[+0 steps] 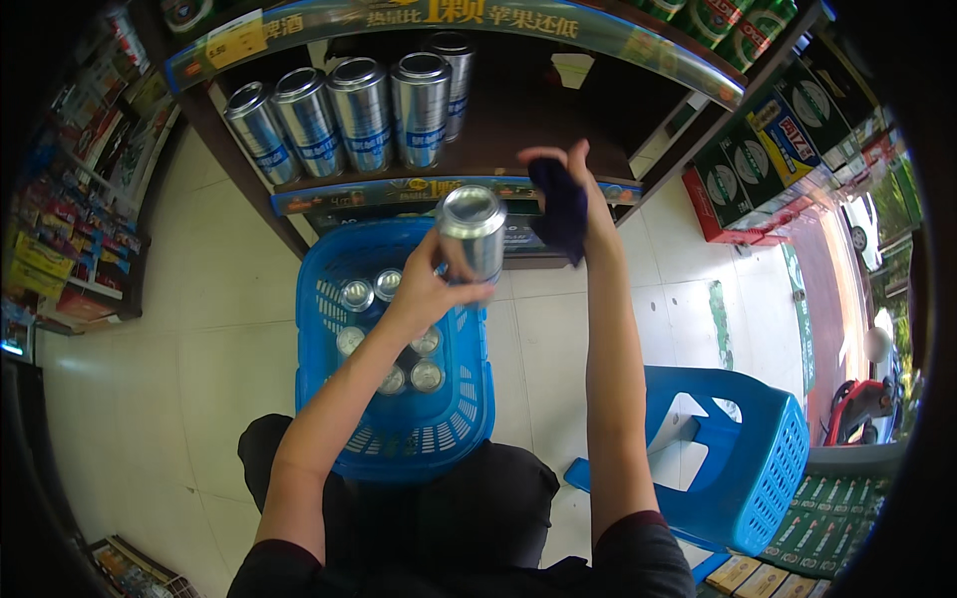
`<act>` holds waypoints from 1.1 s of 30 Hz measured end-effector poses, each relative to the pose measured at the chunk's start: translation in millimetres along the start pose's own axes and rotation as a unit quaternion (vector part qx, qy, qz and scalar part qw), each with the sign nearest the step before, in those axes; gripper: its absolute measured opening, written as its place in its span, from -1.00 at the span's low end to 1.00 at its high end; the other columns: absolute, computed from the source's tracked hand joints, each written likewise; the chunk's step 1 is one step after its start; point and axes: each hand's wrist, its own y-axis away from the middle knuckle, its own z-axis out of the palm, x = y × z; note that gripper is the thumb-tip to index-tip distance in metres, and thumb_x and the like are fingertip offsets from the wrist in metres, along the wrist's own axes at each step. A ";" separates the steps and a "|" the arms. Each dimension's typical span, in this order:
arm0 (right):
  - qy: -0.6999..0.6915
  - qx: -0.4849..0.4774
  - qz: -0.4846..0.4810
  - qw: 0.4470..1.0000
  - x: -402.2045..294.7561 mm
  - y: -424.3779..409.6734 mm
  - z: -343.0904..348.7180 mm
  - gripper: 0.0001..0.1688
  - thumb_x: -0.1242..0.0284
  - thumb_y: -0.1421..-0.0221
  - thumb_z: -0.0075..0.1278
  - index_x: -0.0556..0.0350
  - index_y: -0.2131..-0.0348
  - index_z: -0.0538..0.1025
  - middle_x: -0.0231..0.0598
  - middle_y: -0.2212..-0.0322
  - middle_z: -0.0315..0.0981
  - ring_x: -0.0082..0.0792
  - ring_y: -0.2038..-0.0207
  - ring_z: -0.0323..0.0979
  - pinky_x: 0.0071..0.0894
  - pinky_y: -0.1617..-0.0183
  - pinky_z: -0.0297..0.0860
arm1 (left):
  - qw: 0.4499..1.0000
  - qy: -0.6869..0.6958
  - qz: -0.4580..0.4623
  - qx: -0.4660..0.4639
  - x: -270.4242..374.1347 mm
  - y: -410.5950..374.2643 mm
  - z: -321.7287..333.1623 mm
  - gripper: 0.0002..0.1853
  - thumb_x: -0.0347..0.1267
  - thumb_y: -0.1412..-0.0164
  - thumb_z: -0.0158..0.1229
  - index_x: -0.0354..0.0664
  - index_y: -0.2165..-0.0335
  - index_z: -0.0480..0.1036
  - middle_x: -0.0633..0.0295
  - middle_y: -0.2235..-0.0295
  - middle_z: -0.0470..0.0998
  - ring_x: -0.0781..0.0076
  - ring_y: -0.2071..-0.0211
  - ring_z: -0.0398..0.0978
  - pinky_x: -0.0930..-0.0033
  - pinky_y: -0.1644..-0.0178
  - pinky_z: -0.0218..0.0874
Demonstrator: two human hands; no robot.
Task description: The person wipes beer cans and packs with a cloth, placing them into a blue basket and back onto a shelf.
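Observation:
My left hand [434, 291] grips a tall silver can [472, 232] above the far right part of a blue plastic basket [314, 254]. Several silver cans [428, 376] stand inside that basket, partly hidden by my left forearm. To the right of the held can, my right hand [579, 187] is raised before the shelf with a dark purple cloth [559, 205] in it. On the left part of the wooden shelf [508, 127], several tall silver cans with blue bands [360, 119] stand upright.
Green cans [759, 34] stand on the shelf above. A blue plastic stool [777, 463] lies tipped at the right. Stacked cartons [755, 164] are beyond it, and a rack of packaged goods [67, 232] lines the left. Pale tiles [224, 359] cover the floor.

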 end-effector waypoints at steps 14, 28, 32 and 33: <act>0.263 0.056 -0.194 0.943 -9.6 11.4 33.0 0.18 0.13 0.47 0.50 0.21 -0.09 0.26 -0.04 0.02 0.34 -0.09 -0.03 0.35 -0.21 -0.11 0.29 | 0.946 -0.213 0.244 0.028 61.3 -117.9 18.4 -0.07 -0.51 0.29 0.44 -0.14 -0.13 0.23 0.12 0.07 0.46 0.30 0.07 0.43 0.30 0.01 0.29; 0.368 0.182 -0.248 0.877 -1.6 -59.9 21.3 -0.32 0.12 0.32 0.40 0.24 0.29 0.51 -0.04 0.31 0.50 -0.15 0.22 0.48 -0.22 0.11 0.37 | 0.926 -0.273 0.238 0.109 91.5 -83.4 19.9 0.03 -0.40 -0.04 0.29 -0.07 -0.32 -0.21 -0.17 -0.20 0.17 -0.07 -0.20 0.21 0.01 -0.18 0.18; 0.345 0.226 -0.201 0.889 -28.6 -35.5 24.7 -0.44 0.18 0.24 0.37 0.27 0.36 0.53 -0.11 0.48 0.57 -0.29 0.39 0.54 -0.32 0.25 0.42 | 0.919 -0.179 0.351 -0.030 200.9 20.4 22.4 -0.30 -0.36 -0.07 0.28 -0.33 -0.13 0.18 -0.06 0.06 0.37 0.08 0.12 0.46 0.24 0.09 0.38; 0.358 0.216 -0.216 0.882 -25.4 -52.0 35.3 -0.43 0.17 0.23 0.36 0.28 0.35 0.53 -0.10 0.46 0.57 -0.29 0.39 0.55 -0.33 0.27 0.42 | 0.915 -0.175 0.361 -0.051 227.0 53.2 18.8 -0.32 -0.36 -0.07 0.27 -0.33 -0.11 0.18 -0.06 0.07 0.37 0.07 0.13 0.46 0.23 0.08 0.38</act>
